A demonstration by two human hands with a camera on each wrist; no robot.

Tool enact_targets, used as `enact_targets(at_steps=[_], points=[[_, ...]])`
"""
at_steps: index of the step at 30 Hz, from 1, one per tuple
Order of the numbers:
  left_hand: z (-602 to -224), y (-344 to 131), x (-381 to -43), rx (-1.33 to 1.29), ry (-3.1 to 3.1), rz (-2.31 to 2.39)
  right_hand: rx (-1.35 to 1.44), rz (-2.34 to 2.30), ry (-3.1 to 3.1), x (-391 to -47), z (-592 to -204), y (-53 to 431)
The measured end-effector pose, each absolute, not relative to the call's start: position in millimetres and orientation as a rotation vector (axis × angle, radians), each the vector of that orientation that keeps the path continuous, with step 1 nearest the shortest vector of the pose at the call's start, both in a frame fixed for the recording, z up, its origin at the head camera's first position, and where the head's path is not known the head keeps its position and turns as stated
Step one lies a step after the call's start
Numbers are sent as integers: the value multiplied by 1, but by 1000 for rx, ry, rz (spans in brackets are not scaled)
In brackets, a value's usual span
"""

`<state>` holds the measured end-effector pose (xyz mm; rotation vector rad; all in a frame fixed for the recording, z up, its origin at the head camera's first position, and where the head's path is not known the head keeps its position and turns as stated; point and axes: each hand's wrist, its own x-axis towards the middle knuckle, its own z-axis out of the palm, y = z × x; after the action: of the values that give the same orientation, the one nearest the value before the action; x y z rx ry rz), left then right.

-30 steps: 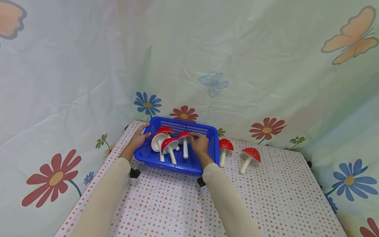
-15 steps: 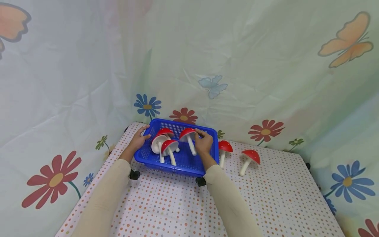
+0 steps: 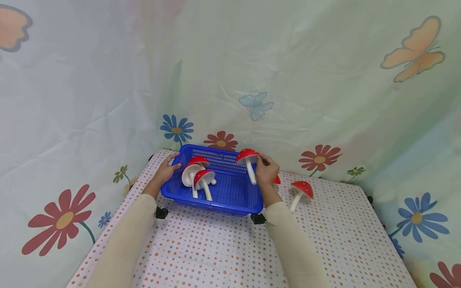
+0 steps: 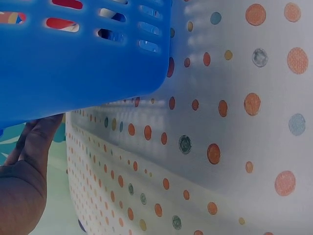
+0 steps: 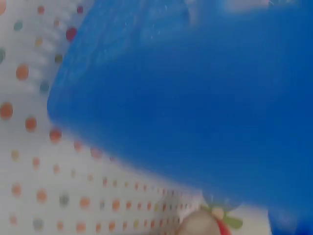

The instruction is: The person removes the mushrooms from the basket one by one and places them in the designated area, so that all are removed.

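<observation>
A blue plastic basket [image 3: 230, 192] sits on the dotted cloth with three red-capped toy mushrooms [image 3: 204, 177] bunched in its left part. At the basket's left end my left hand [image 3: 163, 174] grips the rim, the thumb over the inner side. My right hand [image 3: 267, 170] pinches another toy mushroom [image 3: 247, 156] by the edge of its spotted cap. That mushroom hangs over the basket's right end, white stem pointing down. In the left wrist view, the left hand [image 4: 27, 181] shows below the basket's wall [image 4: 88, 73]. The basket's blue side [image 5: 186, 107] fills most of the right wrist view.
On the cloth right of the basket lies a toy mushroom [image 3: 301, 191]. Another mushroom [image 3: 277, 180] is mostly hidden behind my right hand. A printed curtain [image 3: 288, 120] with flowers and butterflies stands around the dotted tabletop [image 3: 216, 252].
My right hand has carried the pinched mushroom up and rightward from the basket's middle to its right end. The left hand has stayed at the rim.
</observation>
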<state>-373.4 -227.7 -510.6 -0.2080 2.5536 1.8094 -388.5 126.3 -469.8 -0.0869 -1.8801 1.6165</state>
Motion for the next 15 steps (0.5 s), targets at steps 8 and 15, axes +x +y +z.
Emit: enact_targets(at_steps=[8,15], points=[[-507,-227,-370,-199,2560,1783,-212,1677,-1795,-382,-462,162],[-506,-227,-369,-191,2572,1763,-239,1613,-1721,-378,-464,193]])
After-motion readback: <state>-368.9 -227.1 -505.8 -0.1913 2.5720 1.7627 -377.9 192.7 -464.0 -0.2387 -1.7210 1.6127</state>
